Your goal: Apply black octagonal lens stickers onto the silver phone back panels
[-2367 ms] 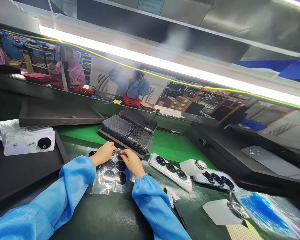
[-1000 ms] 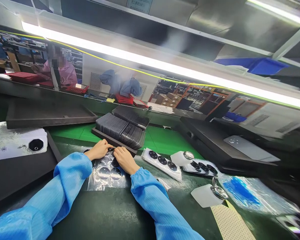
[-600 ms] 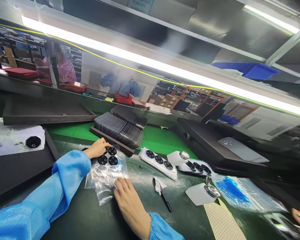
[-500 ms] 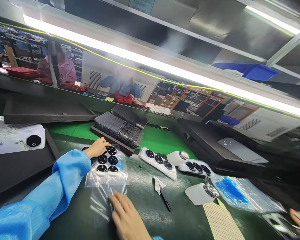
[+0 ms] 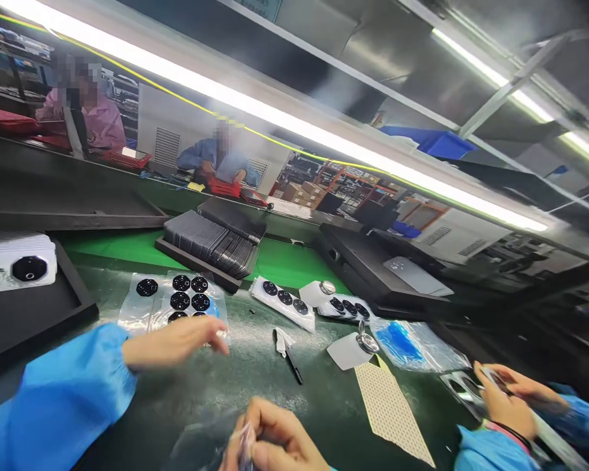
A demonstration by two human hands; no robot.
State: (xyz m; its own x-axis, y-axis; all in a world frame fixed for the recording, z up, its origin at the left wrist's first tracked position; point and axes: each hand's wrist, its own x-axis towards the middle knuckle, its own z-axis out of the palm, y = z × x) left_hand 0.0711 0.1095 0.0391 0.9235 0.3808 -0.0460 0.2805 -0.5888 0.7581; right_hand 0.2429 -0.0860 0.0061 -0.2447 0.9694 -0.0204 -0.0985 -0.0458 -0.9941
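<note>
My left hand [image 5: 177, 343] hovers over the lower edge of a clear sheet of round black camera-lens covers [image 5: 180, 301], its fingers stretched out and holding nothing. Part of the lower row is hidden behind it. A second clear sheet with a single black cover [image 5: 147, 288] lies just left of that. At the bottom of the view my right hand [image 5: 279, 435] is closed in a pinch on crumpled clear plastic film [image 5: 196, 445], which trails off to the left over the dark green table.
Stacked thin dark panels [image 5: 201, 239] stand in a black tray. Two pump bottles [image 5: 353, 350], a black pen-like tool [image 5: 293, 366], bagged lens covers [image 5: 285, 302] and a dotted cream sheet [image 5: 392, 412] lie rightward. A co-worker's hands [image 5: 510, 399] work at far right.
My left hand has lifted off the lens-cover sheet and come nearer to me. My right hand has closed on the film and drawn it toward me. The view has shifted right.
</note>
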